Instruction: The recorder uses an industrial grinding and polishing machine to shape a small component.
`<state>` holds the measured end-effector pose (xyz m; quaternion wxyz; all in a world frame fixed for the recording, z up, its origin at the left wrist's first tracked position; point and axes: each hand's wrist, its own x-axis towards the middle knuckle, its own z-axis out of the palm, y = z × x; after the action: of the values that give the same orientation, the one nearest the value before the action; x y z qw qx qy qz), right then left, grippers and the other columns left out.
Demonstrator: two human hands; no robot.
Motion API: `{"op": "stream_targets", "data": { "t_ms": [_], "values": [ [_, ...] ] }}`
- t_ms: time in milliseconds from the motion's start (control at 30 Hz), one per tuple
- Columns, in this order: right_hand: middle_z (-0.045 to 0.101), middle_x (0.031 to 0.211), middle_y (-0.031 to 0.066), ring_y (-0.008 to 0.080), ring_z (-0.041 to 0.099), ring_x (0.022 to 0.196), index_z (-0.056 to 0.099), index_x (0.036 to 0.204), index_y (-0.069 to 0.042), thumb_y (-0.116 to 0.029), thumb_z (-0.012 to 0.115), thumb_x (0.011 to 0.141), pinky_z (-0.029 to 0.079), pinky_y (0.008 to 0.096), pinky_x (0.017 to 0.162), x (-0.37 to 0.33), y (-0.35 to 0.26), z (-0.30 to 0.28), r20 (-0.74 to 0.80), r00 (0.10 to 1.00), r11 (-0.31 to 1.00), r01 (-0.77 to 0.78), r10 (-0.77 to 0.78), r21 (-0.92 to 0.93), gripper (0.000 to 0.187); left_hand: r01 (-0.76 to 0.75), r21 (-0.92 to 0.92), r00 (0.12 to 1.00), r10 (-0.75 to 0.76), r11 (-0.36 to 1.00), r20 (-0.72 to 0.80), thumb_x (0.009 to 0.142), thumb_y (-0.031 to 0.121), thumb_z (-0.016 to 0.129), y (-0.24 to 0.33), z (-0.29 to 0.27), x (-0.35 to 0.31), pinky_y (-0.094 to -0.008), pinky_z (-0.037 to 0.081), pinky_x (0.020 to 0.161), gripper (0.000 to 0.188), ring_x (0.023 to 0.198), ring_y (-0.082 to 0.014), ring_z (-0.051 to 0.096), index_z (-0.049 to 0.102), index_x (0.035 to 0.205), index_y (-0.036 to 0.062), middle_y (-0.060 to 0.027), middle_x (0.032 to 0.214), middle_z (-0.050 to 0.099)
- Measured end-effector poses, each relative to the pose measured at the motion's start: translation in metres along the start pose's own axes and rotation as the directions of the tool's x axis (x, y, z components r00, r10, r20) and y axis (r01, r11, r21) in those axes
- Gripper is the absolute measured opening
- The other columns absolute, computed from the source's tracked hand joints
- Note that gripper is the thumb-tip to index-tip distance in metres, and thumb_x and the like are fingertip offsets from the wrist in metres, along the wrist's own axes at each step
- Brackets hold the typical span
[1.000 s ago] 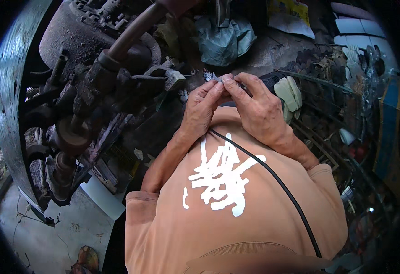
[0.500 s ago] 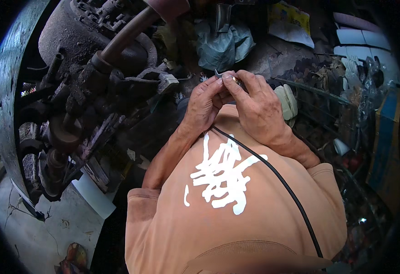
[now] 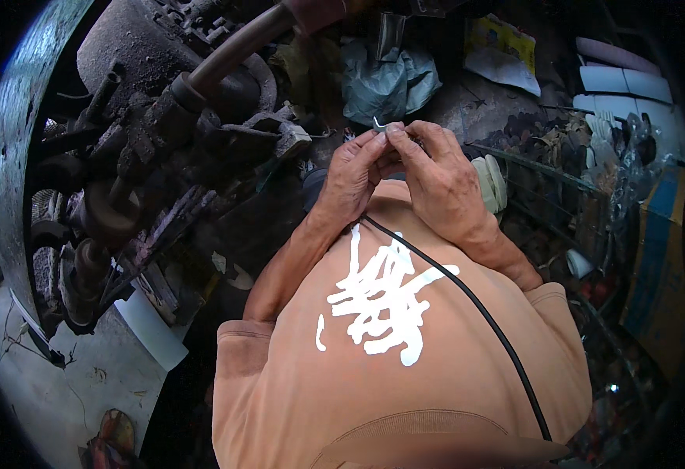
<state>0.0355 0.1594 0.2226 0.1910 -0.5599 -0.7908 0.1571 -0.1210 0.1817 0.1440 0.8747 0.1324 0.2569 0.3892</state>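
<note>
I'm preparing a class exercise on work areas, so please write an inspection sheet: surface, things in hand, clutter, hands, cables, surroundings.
Surface: no table seen under the hands; pale floor at lower left.
Things in hand: small hooked piece, partly hidden by fingers.
Clutter: crumpled grey bag beyond the hands; dry leaves and cardboard at right.
Hands: left hand and right hand pinch at the piece, fingertips close together.
Cables: black cord across the tan shirt.
Surroundings: dirty metal machine at upper left.
</note>
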Motion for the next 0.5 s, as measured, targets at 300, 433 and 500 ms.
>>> {"op": "stream_targets", "data": {
  "t_ms": [300, 433, 500],
  "values": [
    [0.056, 0.117, 0.0177, 0.0323, 0.059, 0.102, 0.059, 0.127, 0.000, 0.002, 0.065, 0.080, 0.054, 0.0388, 0.084, -0.0002, 0.0018, -0.0007, 0.030, 1.000, 1.000, -0.004, 0.003, 0.024, 0.047, -0.017, 0.045, 1.000, 0.018, 0.999, -0.020, 0.103, 0.023, 0.053, -0.0002, 0.0015, -0.0012, -0.0351, 0.057, 0.091, 0.031, 0.099, -0.0203, 0.069, 0.062, 0.123, 0.0005, -0.0125, 0.112, 0.067],
    [0.056, 0.117, 0.0185, 0.0326, 0.059, 0.102, 0.059, 0.127, 0.000, 0.001, 0.065, 0.080, 0.054, 0.0386, 0.085, 0.0006, 0.0055, -0.0008, 0.030, 1.000, 1.000, 0.002, -0.001, -0.008, 0.048, -0.010, 0.023, 1.000, 0.010, 1.000, -0.003, 0.102, 0.022, 0.053, -0.0007, 0.0025, 0.0028, -0.0351, 0.058, 0.091, 0.031, 0.099, -0.0206, 0.069, 0.061, 0.123, -0.0001, -0.0127, 0.112, 0.067],
    [0.056, 0.118, 0.0192, 0.0329, 0.059, 0.103, 0.058, 0.127, 0.001, 0.000, 0.066, 0.080, 0.054, 0.0388, 0.085, 0.0006, 0.0060, -0.0013, 0.051, 0.999, 0.999, 0.003, -0.001, -0.035, 0.048, -0.001, 0.013, 1.000, 0.001, 1.000, 0.002, 0.102, 0.022, 0.053, 0.0003, 0.0041, 0.0041, -0.0351, 0.057, 0.091, 0.031, 0.099, -0.0207, 0.069, 0.061, 0.123, -0.0002, -0.0127, 0.112, 0.067]
  ]
}}
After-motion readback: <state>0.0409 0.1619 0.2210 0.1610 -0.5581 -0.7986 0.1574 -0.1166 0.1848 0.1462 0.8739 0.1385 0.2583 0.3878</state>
